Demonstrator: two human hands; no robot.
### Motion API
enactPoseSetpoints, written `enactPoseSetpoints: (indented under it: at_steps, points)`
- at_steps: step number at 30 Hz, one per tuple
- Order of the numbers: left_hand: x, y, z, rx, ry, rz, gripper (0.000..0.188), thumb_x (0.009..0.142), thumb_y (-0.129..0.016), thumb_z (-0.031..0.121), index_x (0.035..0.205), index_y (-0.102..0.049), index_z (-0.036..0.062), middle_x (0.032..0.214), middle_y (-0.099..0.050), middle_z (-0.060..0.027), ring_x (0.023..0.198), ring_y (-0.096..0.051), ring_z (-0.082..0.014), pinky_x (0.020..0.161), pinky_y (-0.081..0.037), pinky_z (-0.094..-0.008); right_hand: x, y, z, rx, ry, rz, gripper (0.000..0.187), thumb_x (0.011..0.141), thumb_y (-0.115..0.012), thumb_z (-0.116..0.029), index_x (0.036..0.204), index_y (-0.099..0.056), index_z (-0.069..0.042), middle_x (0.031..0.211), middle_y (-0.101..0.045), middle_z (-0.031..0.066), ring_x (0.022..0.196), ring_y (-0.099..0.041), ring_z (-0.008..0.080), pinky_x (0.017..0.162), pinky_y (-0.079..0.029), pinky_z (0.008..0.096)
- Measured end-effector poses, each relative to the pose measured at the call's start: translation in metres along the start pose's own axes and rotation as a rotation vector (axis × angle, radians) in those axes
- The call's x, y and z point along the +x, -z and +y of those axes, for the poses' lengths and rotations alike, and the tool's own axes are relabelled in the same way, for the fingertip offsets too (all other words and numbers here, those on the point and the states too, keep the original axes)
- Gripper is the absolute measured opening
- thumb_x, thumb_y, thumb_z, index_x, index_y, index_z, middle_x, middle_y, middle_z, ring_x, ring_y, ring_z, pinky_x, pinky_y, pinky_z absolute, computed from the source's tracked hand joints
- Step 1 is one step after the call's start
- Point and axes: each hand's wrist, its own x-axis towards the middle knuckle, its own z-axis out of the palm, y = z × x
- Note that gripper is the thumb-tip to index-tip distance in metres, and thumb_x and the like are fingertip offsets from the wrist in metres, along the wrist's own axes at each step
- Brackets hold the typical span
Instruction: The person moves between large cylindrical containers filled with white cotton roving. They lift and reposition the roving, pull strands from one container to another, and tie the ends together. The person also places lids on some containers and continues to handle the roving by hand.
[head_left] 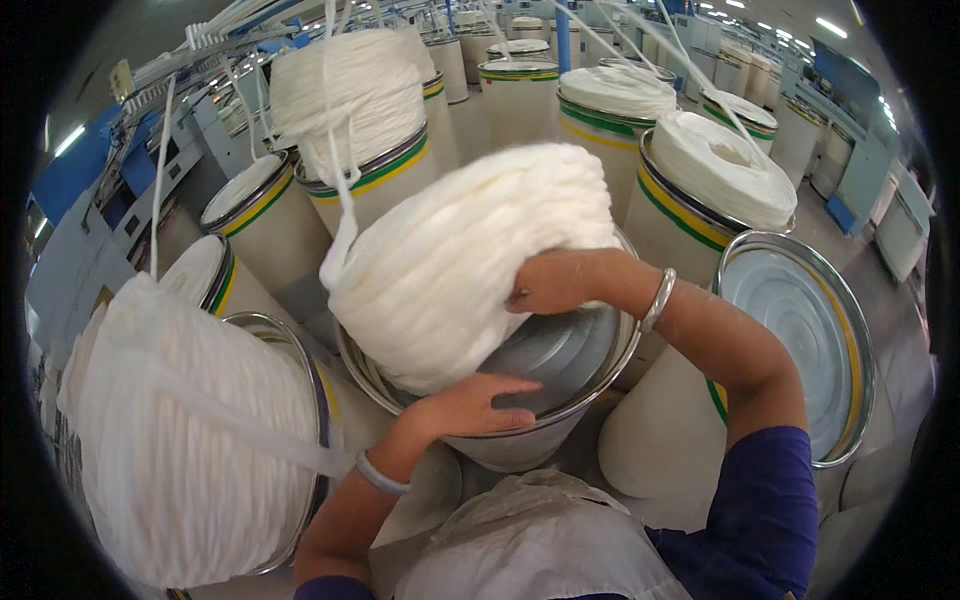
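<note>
Among many tall cans, just before the person's pale apron, one thick white coil of fibre lies tilted, partly inside a round can. This coil is on the left of the right hand, whose bent fingers press against its side; whether they clamp on it, I cannot tell. The left hand is at the near side, beside the coil's lower edge and above the can's near rim, with its fingers apart. As for marks, many cans carry yellow and green stripes; any finer writing is too small for me to read. I count two bangles, one silver on the right wrist and one greyish on the left. Around stand three more high coils: one near left, one far left, one far right. To the right, one can leans, showing its grey inside.
</note>
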Motion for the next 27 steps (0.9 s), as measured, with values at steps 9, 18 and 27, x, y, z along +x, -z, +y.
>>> enactPoseSetpoints:
  at_steps: [9,18,27]
  points:
    - [0.031,0.061,-0.011,0.408,0.323,0.279,0.077,0.086,-0.059,0.057,0.137,-0.047,0.001,0.138,-0.05,-0.0208,0.131,-0.043,-0.0317,0.111,-0.029,-0.0357,-0.022,0.022,0.019,0.119,0.185,0.057,0.032,0.087,-0.06,-0.026,0.108,-0.069,-0.003,0.102,-0.07,0.0158,0.095,-0.066,0.0278,0.087,-0.048,0.036]
    - [0.049,0.133,0.037,0.097,0.257,0.493,0.05,0.091,-0.063,0.035,0.125,-0.059,-0.0014,0.123,-0.063,-0.0164,0.112,-0.058,-0.0209,0.095,-0.044,-0.0319,-0.054,-0.025,-0.036,-0.119,0.139,0.482,0.023,0.082,-0.068,-0.027,0.083,-0.068,-0.004,0.072,-0.066,0.0135,0.071,-0.066,0.0254,0.062,-0.049,0.0403]
    - [0.051,0.16,0.053,0.12,0.413,0.465,0.064,0.085,-0.059,0.057,0.118,-0.063,0.0022,0.111,-0.066,-0.0106,0.105,-0.06,-0.0223,0.084,-0.05,-0.0335,-0.027,-0.096,-0.077,-0.056,0.121,0.148,0.042,0.086,-0.06,-0.042,0.095,-0.066,-0.001,0.094,-0.068,0.0164,0.085,-0.067,0.0353,0.08,-0.051,0.0483]
